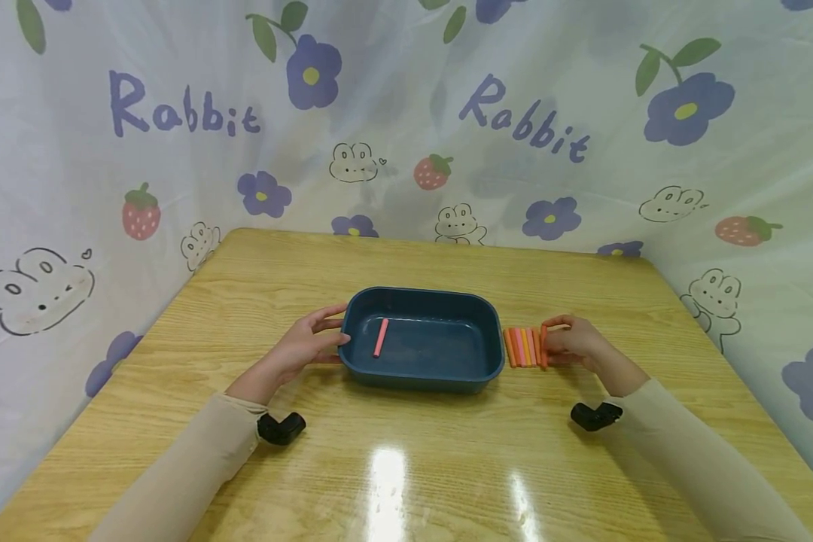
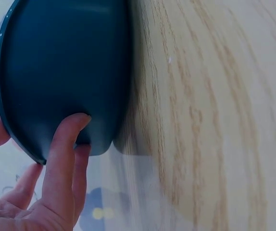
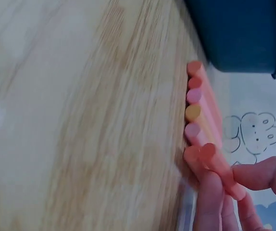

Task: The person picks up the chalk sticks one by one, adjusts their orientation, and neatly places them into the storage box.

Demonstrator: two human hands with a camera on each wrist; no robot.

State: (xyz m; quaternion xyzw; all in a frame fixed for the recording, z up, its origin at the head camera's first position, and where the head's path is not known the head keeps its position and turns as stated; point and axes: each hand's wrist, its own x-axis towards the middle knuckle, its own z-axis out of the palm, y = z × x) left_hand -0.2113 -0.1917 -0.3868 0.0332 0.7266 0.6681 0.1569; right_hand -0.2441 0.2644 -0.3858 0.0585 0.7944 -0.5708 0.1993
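Note:
A dark blue rectangular tub (image 1: 420,382) stands on the table with one pink chalk stick (image 1: 381,338) lying inside it. My left hand (image 1: 302,346) holds the tub's left end, thumb at the rim and fingers against the outer wall; the left wrist view shows fingertips (image 2: 82,118) touching that wall. To the tub's right lies a row of chalk sticks (image 1: 523,348) in orange, pink and yellow, side by side. My right hand (image 1: 576,342) pinches an orange-red chalk stick (image 3: 219,166) at the row's right end, tilted and partly above its neighbour.
A wooden table (image 1: 298,482) carries everything and reflects light near its front. Behind and at the sides hangs a white curtain (image 1: 393,90) printed with rabbits, flowers and strawberries. Black wrist-worn pieces (image 1: 281,428) sit on both sleeves.

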